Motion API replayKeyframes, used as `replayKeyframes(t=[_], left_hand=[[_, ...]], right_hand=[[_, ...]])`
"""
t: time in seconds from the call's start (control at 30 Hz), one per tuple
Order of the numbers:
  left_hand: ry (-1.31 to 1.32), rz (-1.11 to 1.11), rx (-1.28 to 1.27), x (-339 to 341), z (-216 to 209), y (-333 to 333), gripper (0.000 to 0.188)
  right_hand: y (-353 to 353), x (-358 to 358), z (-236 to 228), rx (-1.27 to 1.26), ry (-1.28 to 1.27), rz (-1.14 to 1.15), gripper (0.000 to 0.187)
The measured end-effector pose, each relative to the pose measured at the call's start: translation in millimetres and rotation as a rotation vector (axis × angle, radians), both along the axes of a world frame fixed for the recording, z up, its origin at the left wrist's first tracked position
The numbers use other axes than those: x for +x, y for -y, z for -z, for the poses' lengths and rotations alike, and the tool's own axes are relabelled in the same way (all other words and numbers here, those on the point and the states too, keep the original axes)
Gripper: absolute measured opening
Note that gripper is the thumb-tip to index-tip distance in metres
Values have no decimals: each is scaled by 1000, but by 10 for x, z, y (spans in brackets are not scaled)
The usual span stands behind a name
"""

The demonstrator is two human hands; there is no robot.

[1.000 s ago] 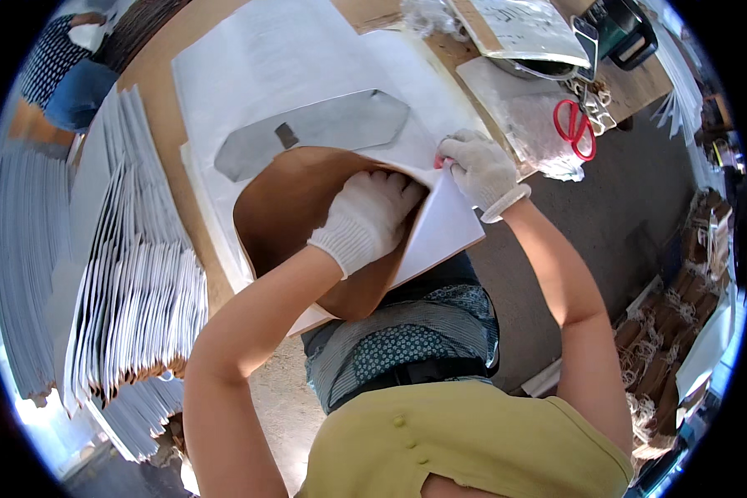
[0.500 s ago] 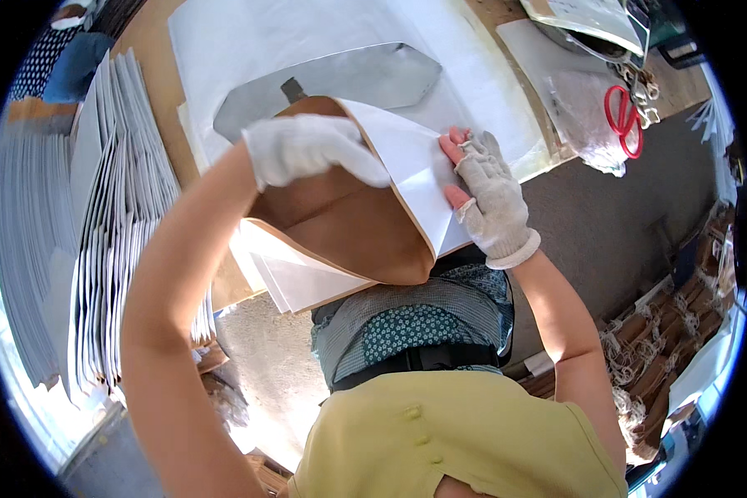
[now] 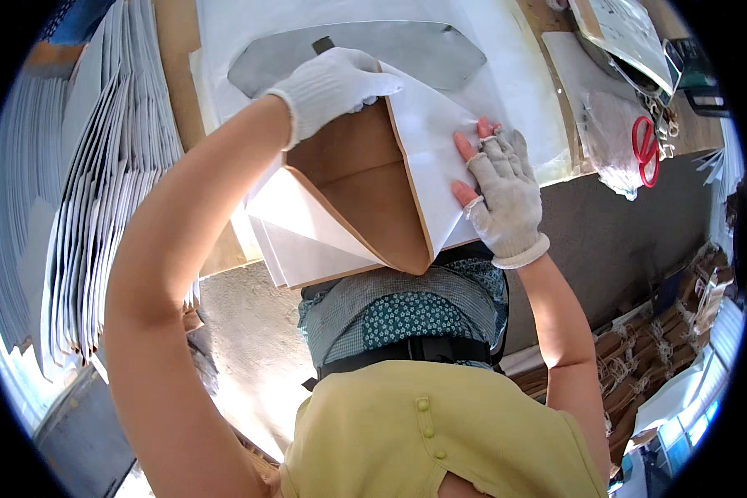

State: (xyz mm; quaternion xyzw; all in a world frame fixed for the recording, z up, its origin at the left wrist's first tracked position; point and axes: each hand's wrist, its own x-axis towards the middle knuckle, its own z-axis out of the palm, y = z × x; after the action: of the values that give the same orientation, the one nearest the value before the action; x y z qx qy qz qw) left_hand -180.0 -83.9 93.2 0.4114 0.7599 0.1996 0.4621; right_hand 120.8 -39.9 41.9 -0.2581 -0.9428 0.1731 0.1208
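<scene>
A paper bag (image 3: 353,178), white outside and brown inside, lies at the table's near edge with its mouth spread apart. My left hand (image 3: 332,87), in a white knit glove, curls over the far rim of that mouth, its fingers partly hidden. On the white right-hand side of the bag rests my right hand (image 3: 506,191), flat with fingers stretched out; its glove leaves the thumb and some fingertips bare. Beyond the bag, a flat grey plate (image 3: 398,54) with cut corners lies on white sheets (image 3: 506,79); my left hand covers part of it.
Tall stacks of folded white paper (image 3: 116,191) stand at the left. Red-handled scissors (image 3: 646,149) and a clear plastic bag (image 3: 610,137) lie at the table's right edge. Bundles of brown paper with white string (image 3: 639,357) sit low on the right.
My left hand has moved from over the bag's mouth to its far rim, and the mouth's shape has narrowed. My right hand stays flat on the paper. The view has shifted slightly.
</scene>
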Motion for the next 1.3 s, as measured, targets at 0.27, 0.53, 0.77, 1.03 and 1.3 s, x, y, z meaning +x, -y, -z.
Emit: replayKeyframes(t=[0.27,0.53,0.77,1.03,1.3], left_hand=[[-308,91,58,95,246,94,38],[-442,117,44,218,297,47,42],[-487,110,10,237,152,103,40],[-317,-386,638,129,-208,1495,35],[-416,-463,353,259,643,1937,86]], right_hand=[[-16,-8,-62,55,131,-57,64],[413,115,-24,188,175,-339,55],[-91,-289,40,81,14,-307,59],[-129,-579,14,178,136,-233,77],[-475,-1252,176,278,-6,-451,74]])
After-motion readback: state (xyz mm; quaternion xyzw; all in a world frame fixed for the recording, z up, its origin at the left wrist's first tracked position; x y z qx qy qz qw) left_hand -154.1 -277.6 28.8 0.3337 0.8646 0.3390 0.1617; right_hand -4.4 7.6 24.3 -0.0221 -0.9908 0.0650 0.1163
